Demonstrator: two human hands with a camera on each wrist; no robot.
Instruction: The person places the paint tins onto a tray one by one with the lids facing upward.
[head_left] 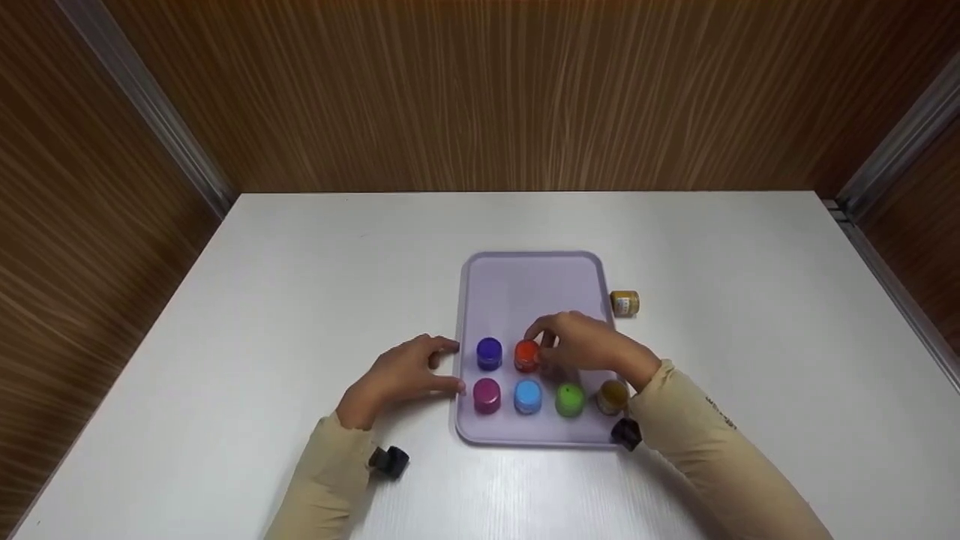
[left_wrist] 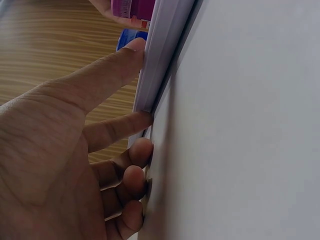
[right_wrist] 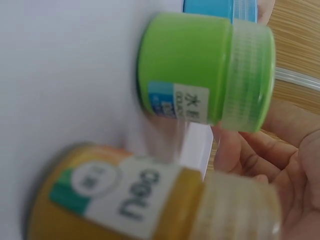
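A lilac tray (head_left: pixel 536 289) lies on the white table. My right hand (head_left: pixel 589 345) pinches a red paint jar (head_left: pixel 526 355) on it, thumb and fingers at the jar's right and far side. To the left of that jar stands a violet-blue paint jar (head_left: pixel 489 353). Nearer me is a row of magenta (head_left: pixel 487 395), light blue (head_left: pixel 527 396), green (right_wrist: pixel 185 70) and ochre (right_wrist: pixel 115 200) paint jars. At the tray's left edge, my left hand (head_left: pixel 405 371) touches the rim with an extended thumb (left_wrist: pixel 110 75) and forefinger; its other fingers bend loosely.
Just outside the tray's right edge, another ochre paint jar (head_left: pixel 625 303) lies on its side on the table (head_left: pixel 720 285). A wood-grain panel (head_left: pixel 525 97) rises behind the table's far edge. Black wrist devices sit at both sleeves.
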